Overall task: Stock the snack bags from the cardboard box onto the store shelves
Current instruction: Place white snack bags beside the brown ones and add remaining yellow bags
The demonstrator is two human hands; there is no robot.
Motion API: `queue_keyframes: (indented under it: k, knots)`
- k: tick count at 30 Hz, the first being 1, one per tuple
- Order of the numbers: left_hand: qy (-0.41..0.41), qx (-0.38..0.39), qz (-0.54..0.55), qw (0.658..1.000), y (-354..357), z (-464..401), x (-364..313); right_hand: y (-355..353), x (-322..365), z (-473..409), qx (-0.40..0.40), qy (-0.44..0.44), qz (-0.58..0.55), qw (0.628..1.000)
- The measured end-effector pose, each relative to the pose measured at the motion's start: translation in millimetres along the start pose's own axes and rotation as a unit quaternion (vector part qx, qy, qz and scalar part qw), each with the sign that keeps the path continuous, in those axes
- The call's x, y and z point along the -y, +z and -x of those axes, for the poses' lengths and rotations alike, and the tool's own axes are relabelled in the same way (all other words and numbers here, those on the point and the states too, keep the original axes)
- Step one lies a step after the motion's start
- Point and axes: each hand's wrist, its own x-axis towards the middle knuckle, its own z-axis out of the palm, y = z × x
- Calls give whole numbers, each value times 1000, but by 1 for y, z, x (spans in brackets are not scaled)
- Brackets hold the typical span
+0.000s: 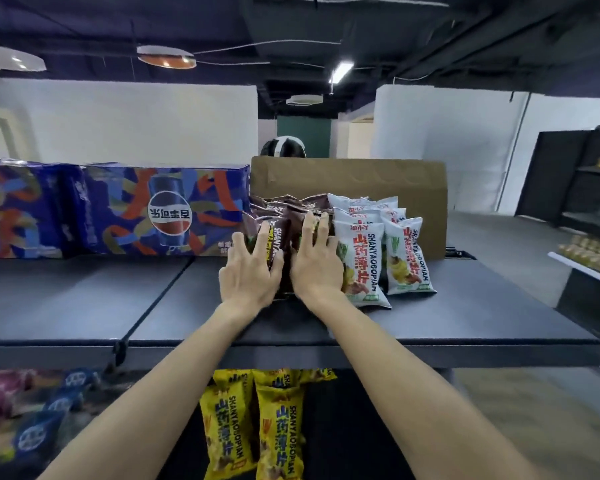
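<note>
Several brown snack bags (280, 220) stand in rows on the dark top shelf (430, 320), in front of a cardboard box (354, 176). My left hand (248, 270) lies flat against the front brown bag, fingers straight and spread. Beside it, my right hand (317, 263) presses the neighbouring brown bags, fingers straight too. Right of my hands stand several light blue snack bags (407, 256), upright and facing me. Yellow snack bags (257, 424) of the same brand hang on the shelf below, between my forearms.
Blue cola cartons (160, 209) fill the top shelf's left half. Blue and pink bags (39, 420) sit blurred on the lower left shelf. A person's head (284, 147) shows behind the cardboard box. Another dark shelving unit (582, 181) stands at the far right.
</note>
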Motion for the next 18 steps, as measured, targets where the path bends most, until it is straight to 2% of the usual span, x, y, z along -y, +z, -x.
queue_keyframes:
  k: [4,7,12,18]
  knots:
    - [-9,15,87,996,20,-5,10,24,-2,-2,10,3,12,1000]
    - [40,9,48,998,33,-10,15,35,-1,-4,6,5,7,1000]
    - [25,-11,88,996,29,-8,13,39,-6,-5,23,-10,43,999]
    - [47,5,83,995,28,-9,18,25,-3,16,105,-20,75,991]
